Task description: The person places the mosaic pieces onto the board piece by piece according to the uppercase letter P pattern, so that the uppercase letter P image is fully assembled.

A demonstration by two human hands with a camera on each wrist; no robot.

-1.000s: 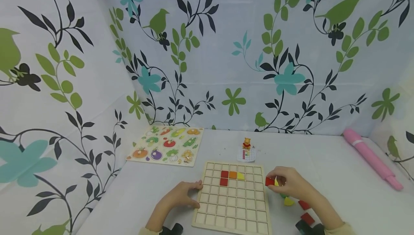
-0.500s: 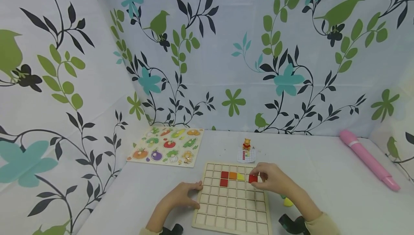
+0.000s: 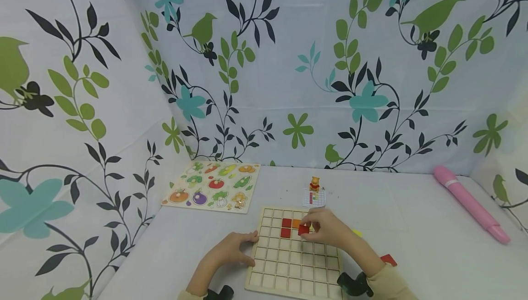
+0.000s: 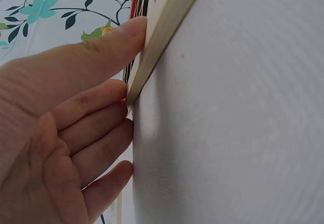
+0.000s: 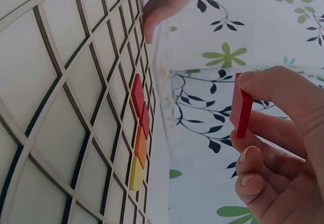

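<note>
My right hand (image 3: 330,232) pinches a red square tile (image 5: 242,105) between thumb and fingers, above the upper middle of a wooden grid board (image 3: 297,263). In the right wrist view the tile stands apart from the board, seen edge-on. Set in the board's cells are an upper red tile (image 3: 286,222), a lower red tile (image 3: 285,233), an orange tile (image 3: 295,223) and a yellow piece (image 5: 135,174). My left hand (image 3: 233,250) rests at the board's left edge, its thumb touching the side, fingers relaxed.
Beyond the board, a small bear figurine (image 3: 315,183) stands by a gridded paper card (image 3: 314,197). A vegetable puzzle board (image 3: 190,195) lies back left, a pink roll (image 3: 470,204) at right. A loose red piece (image 3: 388,259) lies beside my right forearm.
My right hand has carried the red tile leftward from beside the board's right edge to over its upper middle. The left hand has stayed at the board's edge.
</note>
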